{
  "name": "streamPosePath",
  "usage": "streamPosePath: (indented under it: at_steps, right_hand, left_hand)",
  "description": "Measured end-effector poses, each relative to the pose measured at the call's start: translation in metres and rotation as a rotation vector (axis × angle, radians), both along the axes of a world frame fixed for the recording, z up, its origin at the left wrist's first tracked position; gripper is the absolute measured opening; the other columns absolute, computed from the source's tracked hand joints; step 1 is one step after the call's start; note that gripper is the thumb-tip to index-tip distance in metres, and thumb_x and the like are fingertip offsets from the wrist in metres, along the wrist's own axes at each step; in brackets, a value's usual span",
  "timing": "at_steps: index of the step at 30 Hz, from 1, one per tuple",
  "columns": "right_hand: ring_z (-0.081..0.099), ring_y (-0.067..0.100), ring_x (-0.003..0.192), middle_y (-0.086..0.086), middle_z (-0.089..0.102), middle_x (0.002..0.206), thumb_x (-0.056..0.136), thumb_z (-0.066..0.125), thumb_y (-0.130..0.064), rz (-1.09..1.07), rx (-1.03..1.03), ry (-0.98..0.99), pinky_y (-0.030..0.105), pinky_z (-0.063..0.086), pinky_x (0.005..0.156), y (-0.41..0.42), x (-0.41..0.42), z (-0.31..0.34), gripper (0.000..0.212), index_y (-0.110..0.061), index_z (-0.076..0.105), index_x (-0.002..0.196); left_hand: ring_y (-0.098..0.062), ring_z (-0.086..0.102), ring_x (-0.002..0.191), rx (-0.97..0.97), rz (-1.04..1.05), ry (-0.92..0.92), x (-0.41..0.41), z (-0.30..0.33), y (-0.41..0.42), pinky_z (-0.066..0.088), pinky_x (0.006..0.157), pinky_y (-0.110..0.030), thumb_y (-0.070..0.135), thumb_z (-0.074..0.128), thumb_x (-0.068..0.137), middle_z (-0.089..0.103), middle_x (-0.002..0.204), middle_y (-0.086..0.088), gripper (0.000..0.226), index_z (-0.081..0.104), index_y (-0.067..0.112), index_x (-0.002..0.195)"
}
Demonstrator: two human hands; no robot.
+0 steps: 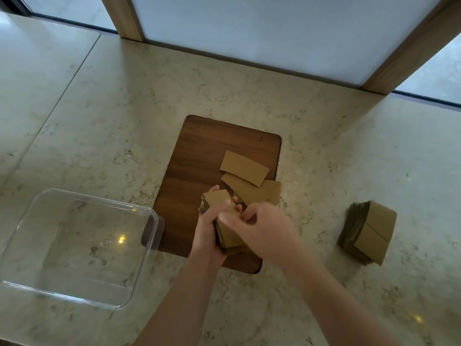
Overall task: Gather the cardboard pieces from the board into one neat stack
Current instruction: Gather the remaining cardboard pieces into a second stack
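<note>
A dark wooden board (197, 156) lies on the marble counter. My left hand (207, 236) grips a thick stack of brown cardboard pieces (219, 199) from below, held over the board's near right part. My right hand (259, 226) rests on top of that stack, fingers pinching its upper piece. Two or three loose cardboard pieces (244, 167) lie overlapping on the board's right side, just beyond my hands; the lower one (259, 193) reaches the board's right edge.
A clear plastic container (74, 248) sits at the left, its corner overlapping the board's near left edge. A separate fanned stack of cardboard pieces (369, 232) lies on the counter to the right. A wood-framed window panel (274, 33) stands behind.
</note>
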State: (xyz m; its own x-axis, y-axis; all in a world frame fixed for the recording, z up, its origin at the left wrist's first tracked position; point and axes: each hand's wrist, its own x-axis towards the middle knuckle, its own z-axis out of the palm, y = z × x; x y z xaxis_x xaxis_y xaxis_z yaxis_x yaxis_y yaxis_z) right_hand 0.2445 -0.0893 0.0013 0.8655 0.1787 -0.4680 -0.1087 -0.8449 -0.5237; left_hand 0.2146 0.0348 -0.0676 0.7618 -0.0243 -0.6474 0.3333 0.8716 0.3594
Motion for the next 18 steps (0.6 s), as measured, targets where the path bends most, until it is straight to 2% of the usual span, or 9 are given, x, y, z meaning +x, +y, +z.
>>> streamPosePath:
  at_steps: [1,2,3,5,7,11,14,16,18]
  right_hand:
    - [0.051,0.006,0.046,-0.011,0.057,0.056,0.077,0.046,-0.089,-0.028,0.044,0.003,0.026,0.039,0.044,-0.005,0.014,-0.004,0.072,-0.020,0.065,0.069]
    - [0.054,0.001,0.055,-0.016,0.060,0.065,0.082,0.051,-0.083,-0.045,0.048,-0.039,0.024,0.041,0.050,-0.010,0.031,-0.011,0.062,-0.024,0.067,0.076]
    - [0.058,0.000,0.073,-0.017,0.063,0.085,0.086,0.057,-0.076,-0.040,0.007,-0.108,0.025,0.046,0.062,-0.013,0.048,-0.017,0.053,-0.025,0.069,0.094]
    - [0.055,0.020,0.115,0.000,0.060,0.125,0.089,0.066,-0.062,0.006,-0.096,-0.203,0.037,0.050,0.090,-0.011,0.080,-0.032,0.060,-0.021,0.059,0.133]
    - [0.044,0.031,0.135,0.006,0.053,0.143,0.087,0.072,-0.058,0.055,-0.170,-0.190,0.048,0.043,0.105,-0.002,0.105,-0.045,0.074,-0.019,0.050,0.146]
    - [0.041,0.034,0.133,0.010,0.052,0.139,0.082,0.075,-0.056,0.194,-0.262,-0.158,0.053,0.041,0.107,0.005,0.129,-0.064,0.074,-0.018,0.051,0.141]
    - [0.043,0.034,0.129,0.010,0.055,0.133,0.076,0.074,-0.061,0.240,-0.300,-0.149,0.054,0.039,0.106,0.003,0.138,-0.066,0.076,-0.015,0.055,0.134]
    - [0.045,0.034,0.128,0.010,0.056,0.132,0.071,0.073,-0.065,0.190,-0.291,-0.109,0.053,0.040,0.104,0.000,0.139,-0.065,0.081,-0.015,0.056,0.132]
    - [0.053,0.030,0.118,0.009,0.057,0.128,0.067,0.072,-0.072,0.038,-0.192,-0.049,0.048,0.048,0.095,-0.004,0.132,-0.059,0.082,-0.017,0.058,0.127]
  left_hand:
    - [-0.030,0.072,0.084,0.011,0.008,0.011,0.001,0.002,0.002,0.062,0.071,-0.048,0.015,0.084,0.072,0.074,0.103,-0.014,0.064,0.067,0.037,0.130]
    - [-0.030,0.070,0.083,0.010,0.022,0.019,0.002,0.003,0.004,0.061,0.071,-0.046,0.014,0.085,0.072,0.072,0.103,-0.015,0.067,0.065,0.038,0.131]
    - [-0.029,0.068,0.081,0.004,0.037,0.032,0.002,0.006,0.005,0.059,0.071,-0.044,0.014,0.086,0.072,0.069,0.102,-0.016,0.068,0.064,0.038,0.132]
    - [-0.027,0.066,0.078,-0.003,0.056,0.032,0.000,0.011,0.008,0.056,0.071,-0.042,0.018,0.087,0.075,0.065,0.099,-0.014,0.065,0.064,0.036,0.133]
    - [-0.026,0.066,0.080,0.007,0.047,0.028,-0.003,0.015,0.012,0.056,0.073,-0.043,0.022,0.088,0.075,0.065,0.099,-0.014,0.061,0.065,0.032,0.132]
    - [-0.027,0.066,0.088,0.033,0.030,0.021,-0.008,0.025,0.017,0.056,0.080,-0.044,0.024,0.090,0.071,0.066,0.103,-0.015,0.065,0.067,0.027,0.132]
    - [-0.027,0.069,0.084,0.054,-0.009,-0.015,-0.010,0.031,0.016,0.057,0.076,-0.044,0.026,0.090,0.071,0.069,0.099,-0.014,0.065,0.066,0.027,0.132]
    - [-0.027,0.070,0.084,0.061,-0.022,-0.034,-0.012,0.033,0.015,0.057,0.076,-0.043,0.030,0.091,0.071,0.070,0.098,-0.013,0.066,0.065,0.028,0.132]
    - [-0.027,0.072,0.088,0.090,-0.040,-0.018,-0.013,0.034,0.015,0.058,0.076,-0.044,0.038,0.097,0.064,0.071,0.102,-0.013,0.076,0.066,0.029,0.132]
